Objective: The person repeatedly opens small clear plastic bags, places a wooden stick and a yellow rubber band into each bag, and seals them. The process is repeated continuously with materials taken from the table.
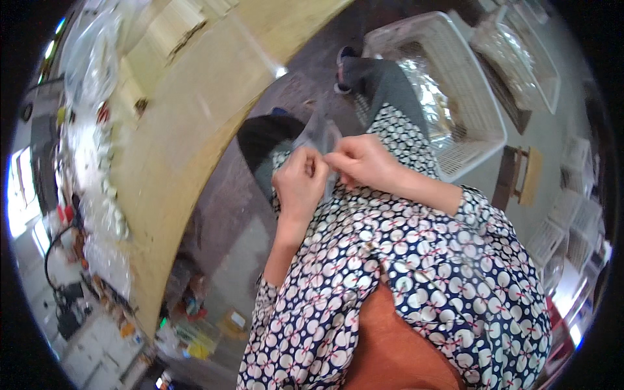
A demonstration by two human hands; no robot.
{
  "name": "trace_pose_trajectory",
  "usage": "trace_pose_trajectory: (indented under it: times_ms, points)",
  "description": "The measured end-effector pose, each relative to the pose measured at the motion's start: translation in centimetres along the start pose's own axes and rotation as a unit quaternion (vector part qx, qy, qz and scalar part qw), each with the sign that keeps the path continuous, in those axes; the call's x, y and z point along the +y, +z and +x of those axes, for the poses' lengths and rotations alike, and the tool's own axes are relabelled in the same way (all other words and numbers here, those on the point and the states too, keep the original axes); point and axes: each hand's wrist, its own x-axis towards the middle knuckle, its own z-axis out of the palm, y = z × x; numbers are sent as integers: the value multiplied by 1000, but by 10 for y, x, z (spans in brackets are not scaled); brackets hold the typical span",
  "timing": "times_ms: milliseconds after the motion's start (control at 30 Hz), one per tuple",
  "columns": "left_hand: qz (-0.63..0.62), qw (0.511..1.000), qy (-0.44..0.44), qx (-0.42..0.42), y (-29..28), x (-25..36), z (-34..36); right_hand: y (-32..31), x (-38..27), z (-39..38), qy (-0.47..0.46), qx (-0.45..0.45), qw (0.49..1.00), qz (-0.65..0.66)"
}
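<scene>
Above my lap, my left hand (301, 182) and my right hand (364, 162) are close together, fingertips nearly touching. Between them is a clear plastic bag (316, 130), its thin film rising past my fingers toward my knees. The fingers of my left hand are curled in a pinch on the film. My right hand is also closed, thumb and fingers pressed together at the bag's edge. Whether anything lies inside the bag cannot be made out.
A long pale yellow table (188, 130) runs along my left, with bundles of thin wooden sticks (170, 29) and clear plastic bags (94, 58) on it. To my right stands a white plastic basket (478, 91) of shiny packages. Beside it is a small wooden stool (528, 175).
</scene>
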Motion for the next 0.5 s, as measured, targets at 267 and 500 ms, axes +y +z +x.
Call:
trace_pose_trajectory:
  times_ms: [267,500]
  points:
    - [-5,997,70,-40,-38,23,15,-13,4,7,56,-6,994,93]
    - [-30,999,19,-39,-11,14,4,-11,2,9,9,-22,996,89]
